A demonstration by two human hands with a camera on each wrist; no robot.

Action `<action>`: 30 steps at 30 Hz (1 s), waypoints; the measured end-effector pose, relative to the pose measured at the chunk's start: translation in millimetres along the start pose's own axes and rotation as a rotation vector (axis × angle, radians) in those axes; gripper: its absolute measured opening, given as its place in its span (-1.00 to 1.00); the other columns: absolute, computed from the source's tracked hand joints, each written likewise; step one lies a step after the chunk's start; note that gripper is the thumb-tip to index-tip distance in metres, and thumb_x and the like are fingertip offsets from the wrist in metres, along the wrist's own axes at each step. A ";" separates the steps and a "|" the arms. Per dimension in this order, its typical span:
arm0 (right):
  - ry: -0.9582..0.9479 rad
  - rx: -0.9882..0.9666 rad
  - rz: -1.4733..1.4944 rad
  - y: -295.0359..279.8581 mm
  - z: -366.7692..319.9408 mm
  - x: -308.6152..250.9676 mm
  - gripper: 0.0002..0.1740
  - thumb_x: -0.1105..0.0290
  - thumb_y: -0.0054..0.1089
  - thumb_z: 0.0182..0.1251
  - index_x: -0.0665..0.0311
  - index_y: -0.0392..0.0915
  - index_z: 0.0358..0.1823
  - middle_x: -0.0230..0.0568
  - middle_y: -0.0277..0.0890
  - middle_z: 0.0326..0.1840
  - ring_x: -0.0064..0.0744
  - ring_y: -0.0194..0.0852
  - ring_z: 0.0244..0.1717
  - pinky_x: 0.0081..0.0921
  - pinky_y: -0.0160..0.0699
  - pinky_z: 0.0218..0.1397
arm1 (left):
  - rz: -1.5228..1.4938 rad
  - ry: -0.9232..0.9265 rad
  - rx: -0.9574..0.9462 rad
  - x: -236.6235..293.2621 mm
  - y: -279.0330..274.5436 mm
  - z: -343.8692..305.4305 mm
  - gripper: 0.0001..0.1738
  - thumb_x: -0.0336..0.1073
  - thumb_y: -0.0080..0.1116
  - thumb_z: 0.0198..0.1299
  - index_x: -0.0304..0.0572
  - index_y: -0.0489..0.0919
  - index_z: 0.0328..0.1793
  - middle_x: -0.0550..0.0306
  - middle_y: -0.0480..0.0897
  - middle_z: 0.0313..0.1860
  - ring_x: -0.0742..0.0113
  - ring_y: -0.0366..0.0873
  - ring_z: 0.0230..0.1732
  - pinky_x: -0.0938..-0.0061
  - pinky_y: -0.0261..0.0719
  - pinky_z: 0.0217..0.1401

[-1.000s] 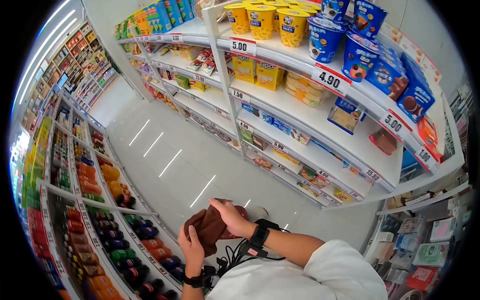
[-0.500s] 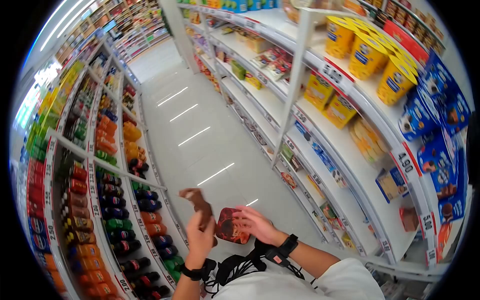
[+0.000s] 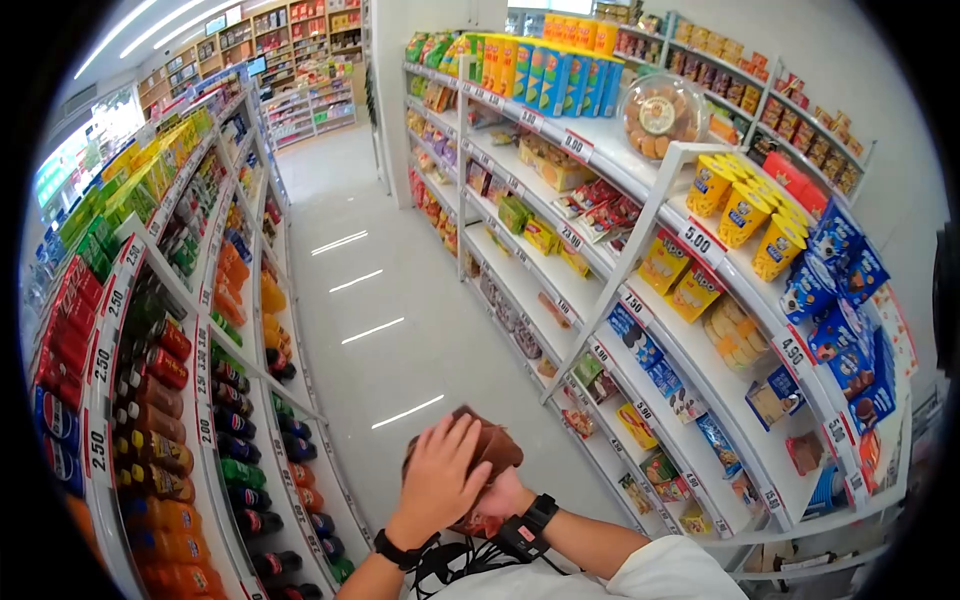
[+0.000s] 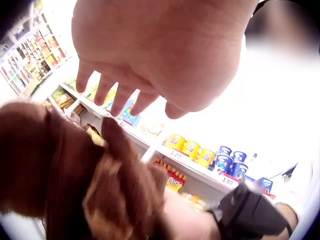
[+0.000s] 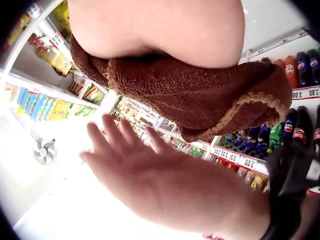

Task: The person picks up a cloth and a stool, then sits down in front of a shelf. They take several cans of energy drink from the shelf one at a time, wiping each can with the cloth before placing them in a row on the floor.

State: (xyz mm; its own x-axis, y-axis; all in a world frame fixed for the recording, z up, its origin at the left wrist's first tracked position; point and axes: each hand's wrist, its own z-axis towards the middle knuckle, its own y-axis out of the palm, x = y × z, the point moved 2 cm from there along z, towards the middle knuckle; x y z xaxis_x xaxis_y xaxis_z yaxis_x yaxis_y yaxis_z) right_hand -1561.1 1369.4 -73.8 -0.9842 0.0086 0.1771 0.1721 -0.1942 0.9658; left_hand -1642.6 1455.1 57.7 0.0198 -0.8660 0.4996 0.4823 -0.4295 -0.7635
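Observation:
A brown towel (image 3: pixel 492 452) with a tan stitched edge is bunched in front of the body. My right hand (image 3: pixel 508 496) grips it from below, its fingers hidden in the folds. In the right wrist view the towel (image 5: pixel 165 95) hangs from the right hand (image 5: pixel 155 27). My left hand (image 3: pixel 437 485) lies over the towel in the head view, fingers outstretched. The left wrist view shows that hand (image 4: pixel 160 55) with straight, separated fingers, apart from the towel (image 4: pixel 120 185). A red patterned object (image 3: pixel 478 526) shows partly below the hands.
Drink shelves (image 3: pixel 205 400) with bottles and cans line the left. On the right, a snack shelf (image 3: pixel 640 240) holds yellow cups (image 3: pixel 745 213), blue packs (image 3: pixel 840 330) and a round cookie tub (image 3: pixel 660 118). A tiled aisle (image 3: pixel 365 300) runs between them. Black cables (image 3: pixel 470 560) hang at the waist.
The towel has passed from my left hand to my right. Both hands have drawn together over the red patterned object, which is now mostly covered. The head view has lifted toward the aisle.

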 end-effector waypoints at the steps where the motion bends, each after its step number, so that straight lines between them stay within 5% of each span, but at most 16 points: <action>1: -0.147 0.236 -0.299 -1.7 1.6 3.1 -0.42 -0.05 -0.28 0.56 0.13 0.30 0.40 -0.19 0.27 0.47 -0.21 0.27 0.43 -0.15 0.20 0.53 | 0.045 0.032 -0.034 -5.5 8.5 -4.9 -0.39 -0.13 0.14 0.27 -0.32 0.43 0.39 -0.16 0.48 0.35 -0.11 0.36 0.39 0.04 0.22 0.49; 2: -0.215 0.520 -0.613 -3.1 1.7 6.4 -0.42 -0.07 -0.31 0.57 0.11 0.31 0.40 -0.23 0.28 0.47 -0.22 0.27 0.43 -0.14 0.19 0.53 | 0.092 0.064 -0.068 -11.1 14.0 -8.6 -0.35 -0.10 0.12 0.29 -0.34 0.39 0.42 -0.19 0.45 0.37 -0.10 0.34 0.42 0.04 0.16 0.53; 3: -0.133 0.243 -0.385 1.2 8.9 9.5 -0.43 -0.07 -0.34 0.58 0.08 0.32 0.39 -0.26 0.29 0.47 -0.23 0.27 0.43 -0.14 0.19 0.53 | 0.045 0.103 -0.085 -18.8 10.0 -10.0 -0.31 -0.04 0.06 0.32 -0.40 0.36 0.43 -0.24 0.43 0.39 -0.09 0.32 0.45 0.06 0.12 0.55; 6: -0.125 0.036 -0.197 9.2 15.0 19.2 -0.44 -0.09 -0.38 0.59 0.03 0.34 0.37 -0.27 0.32 0.45 -0.23 0.28 0.43 -0.14 0.21 0.51 | -0.002 0.177 -0.136 -32.5 19.4 -16.8 -0.31 -0.04 0.06 0.34 -0.41 0.35 0.43 -0.24 0.43 0.40 -0.09 0.31 0.46 0.05 0.13 0.55; 8: -0.449 0.831 -0.495 25.8 10.6 28.0 -0.44 -0.10 -0.40 0.59 0.02 0.36 0.35 -0.26 0.35 0.44 -0.22 0.28 0.44 -0.12 0.21 0.51 | -0.021 0.226 -0.147 -33.5 22.0 -18.2 -0.32 -0.04 0.04 0.36 -0.48 0.36 0.41 -0.27 0.43 0.40 -0.11 0.30 0.47 0.08 0.13 0.55; 10: -0.473 0.822 -0.478 8.2 -3.6 10.1 -0.43 -0.09 -0.41 0.59 0.04 0.37 0.35 -0.25 0.36 0.44 -0.20 0.29 0.44 -0.10 0.18 0.53 | -0.098 0.297 -0.182 -31.9 29.7 -17.7 -0.33 -0.04 0.02 0.38 -0.53 0.38 0.38 -0.30 0.42 0.40 -0.12 0.29 0.47 0.12 0.12 0.56; 12: -0.328 0.187 -0.163 -5.8 -12.6 -6.9 -0.42 -0.08 -0.42 0.60 0.06 0.37 0.36 -0.24 0.36 0.44 -0.18 0.29 0.45 -0.08 0.15 0.55 | -0.090 0.312 -0.157 -29.0 38.1 -13.0 -0.35 -0.07 0.05 0.37 -0.56 0.40 0.34 -0.33 0.43 0.38 -0.14 0.33 0.44 0.15 0.19 0.54; 14: -0.313 0.089 -0.047 -14.8 -17.1 -22.7 -0.38 -0.10 -0.45 0.60 0.10 0.34 0.40 -0.18 0.34 0.46 -0.14 0.27 0.46 -0.07 0.12 0.57 | -0.129 0.325 -0.139 -28.3 49.9 -7.2 -0.37 -0.11 0.10 0.35 -0.59 0.43 0.31 -0.34 0.46 0.35 -0.14 0.38 0.41 0.16 0.26 0.51; 17: -0.503 0.883 -0.602 29.6 -1.6 -33.1 -0.44 -0.03 -0.43 0.59 0.20 0.42 0.23 -0.13 0.44 0.31 -0.15 0.36 0.36 -0.09 0.21 0.52 | -0.286 0.180 -0.132 -38.7 84.0 1.1 -0.48 -0.17 0.13 0.33 -0.47 0.49 0.27 -0.25 0.52 0.29 -0.07 0.45 0.34 0.16 0.30 0.49; 19: -0.370 0.523 -1.020 24.3 4.4 -67.8 -0.64 0.15 -0.34 0.51 0.26 0.38 -0.17 -0.18 0.45 -0.09 -0.24 0.45 0.04 -0.24 0.43 0.26 | -0.388 0.125 -0.060 -43.8 99.5 4.8 -0.63 -0.24 0.22 0.27 -0.34 0.59 0.09 -0.12 0.58 0.18 -0.05 0.50 0.23 0.20 0.36 0.43; 22: -0.109 0.520 -0.639 -94.4 -29.0 -155.9 -0.69 0.15 -0.21 0.48 0.24 0.40 -0.18 -0.21 0.47 -0.09 -0.23 0.46 -0.03 -0.34 0.45 0.12 | -0.527 -0.084 0.038 -57.3 138.5 -1.4 -0.71 -0.32 0.26 0.23 -0.35 0.58 0.01 -0.04 0.57 0.10 -0.04 0.53 0.15 0.19 0.45 0.32; 23: -0.016 0.614 -1.185 -124.5 -39.0 -182.1 -0.75 0.18 -0.16 0.49 0.19 0.41 -0.14 -0.26 0.44 -0.13 -0.28 0.45 -0.07 -0.35 0.48 0.08 | -0.484 -0.197 0.097 -66.1 154.5 -7.7 -0.71 -0.32 0.26 0.23 -0.35 0.58 0.01 -0.04 0.57 0.10 -0.04 0.53 0.15 0.19 0.45 0.32; 25: 0.139 0.592 -1.718 -162.1 -40.4 -194.8 -0.80 0.20 -0.10 0.50 0.13 0.42 -0.10 -0.32 0.42 -0.17 -0.33 0.44 -0.11 -0.36 0.51 0.03 | -0.680 -0.390 0.107 -73.6 201.2 -30.5 -0.75 -0.33 0.28 0.23 -0.34 0.59 -0.05 -0.07 0.60 0.01 -0.01 0.57 0.04 0.23 0.54 0.16; 27: 0.128 1.074 -0.525 -186.0 -59.5 -184.1 -0.61 0.07 -0.12 0.52 0.15 0.50 0.11 -0.20 0.55 0.11 -0.14 0.51 0.11 -0.19 0.51 0.24 | -0.673 -0.660 0.224 -87.1 239.3 -54.6 -0.76 -0.31 0.29 0.23 -0.33 0.60 -0.09 -0.08 0.61 -0.05 0.01 0.58 0.00 0.26 0.55 0.08; 30: 0.392 0.995 -0.339 -214.9 -62.5 -146.6 -0.47 0.01 -0.18 0.53 0.17 0.40 0.33 -0.13 0.46 0.30 -0.08 0.42 0.29 -0.14 0.37 0.42 | -0.611 -1.022 0.428 -111.1 286.4 -98.2 -0.74 -0.22 0.27 0.25 -0.30 0.63 -0.13 -0.09 0.62 -0.19 -0.07 0.57 -0.09 0.22 0.53 -0.04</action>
State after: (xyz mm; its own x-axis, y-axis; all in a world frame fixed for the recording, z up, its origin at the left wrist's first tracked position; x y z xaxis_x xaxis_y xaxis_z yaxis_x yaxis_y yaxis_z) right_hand -1456.4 1348.6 -319.1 -0.9021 -0.4308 -0.0265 -0.3222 0.6312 0.7055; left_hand -1592.6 1403.2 -256.7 0.2682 0.1178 0.9561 0.8916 -0.4061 -0.2001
